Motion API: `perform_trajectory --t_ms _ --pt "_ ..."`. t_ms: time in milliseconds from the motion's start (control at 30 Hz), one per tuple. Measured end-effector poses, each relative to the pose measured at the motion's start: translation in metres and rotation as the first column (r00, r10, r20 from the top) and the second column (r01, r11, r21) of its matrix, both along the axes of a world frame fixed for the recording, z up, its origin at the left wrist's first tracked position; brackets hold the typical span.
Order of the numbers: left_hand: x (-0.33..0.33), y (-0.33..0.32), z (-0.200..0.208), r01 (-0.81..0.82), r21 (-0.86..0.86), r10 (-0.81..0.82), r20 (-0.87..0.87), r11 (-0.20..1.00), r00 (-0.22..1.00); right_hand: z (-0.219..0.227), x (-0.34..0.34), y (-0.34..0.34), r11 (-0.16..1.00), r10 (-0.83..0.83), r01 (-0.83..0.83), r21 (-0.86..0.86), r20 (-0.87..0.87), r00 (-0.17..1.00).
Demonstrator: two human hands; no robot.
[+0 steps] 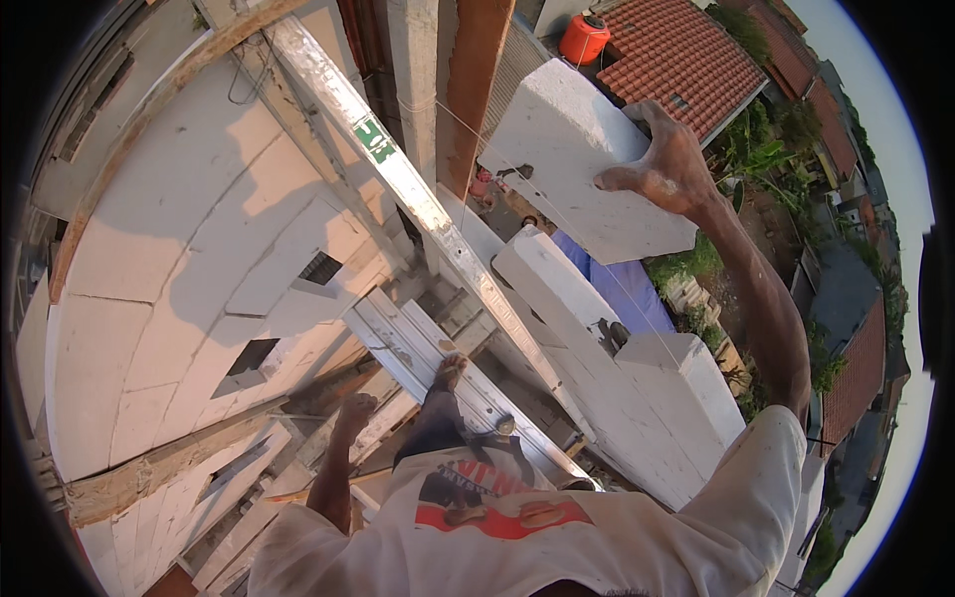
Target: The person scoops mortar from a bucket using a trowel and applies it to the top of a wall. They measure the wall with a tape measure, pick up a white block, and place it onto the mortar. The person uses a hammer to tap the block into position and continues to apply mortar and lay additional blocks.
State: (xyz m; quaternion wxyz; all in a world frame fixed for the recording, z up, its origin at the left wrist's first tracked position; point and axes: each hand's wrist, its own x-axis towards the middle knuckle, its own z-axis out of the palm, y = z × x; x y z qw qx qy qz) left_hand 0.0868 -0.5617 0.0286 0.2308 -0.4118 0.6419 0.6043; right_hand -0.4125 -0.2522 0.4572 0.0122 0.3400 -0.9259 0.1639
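Note:
My right hand (pixel 665 164) is stretched out over the top of the wall, its thumb and fingers spread around the edge of a large white concrete block (pixel 567 164). The block is tilted in view, and its underside is hidden, so I cannot tell whether it rests on anything. Below it runs a wall of similar white blocks (pixel 637 418), with a gap in its top course and dark lumps (pixel 611 336) beside the gap. A thin string (pixel 557 219) stretches along the wall. My left hand (pixel 355 413) hangs low on the left, fingers curled, with nothing visible in it.
A silver metal beam (pixel 428 209) slants between me and the block wall. My foot stands on a ribbed metal plank (pixel 408 343) high above lower levels. On the left is a pale block wall (pixel 199 239) with small openings. Tiled roofs (pixel 681 60) and an orange tank (pixel 584 40) lie beyond.

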Motion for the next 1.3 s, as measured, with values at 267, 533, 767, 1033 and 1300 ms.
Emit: perform_trajectory --t_ms 267,533,767,1033,1300 --pt "0.086 0.031 -0.017 -0.224 0.034 0.204 0.297 0.974 0.933 -0.015 -0.015 -0.038 0.998 0.063 -0.064 0.001 0.068 0.996" --pt "-0.023 0.027 0.054 -0.162 -0.11 0.129 -0.259 0.981 0.957 -0.041 -0.028 -0.046 0.996 0.02 -0.024 0.086 0.042 0.999" --pt "-0.251 0.035 0.33 0.132 -0.006 -0.052 -0.938 0.991 0.343 -0.039 -0.017 -0.066 0.976 -0.03 -0.001 0.218 0.14 0.99" --pt "-0.443 0.046 0.386 0.013 -0.388 -0.373 -0.875 0.921 0.307 -0.069 -0.029 -0.067 0.984 0.115 -0.122 0.13 0.059 0.992" --pt "-0.454 0.036 0.388 -0.186 -0.546 -0.531 -0.838 0.817 0.126 -0.087 -0.034 -0.088 0.976 0.123 -0.129 0.173 0.046 0.991"
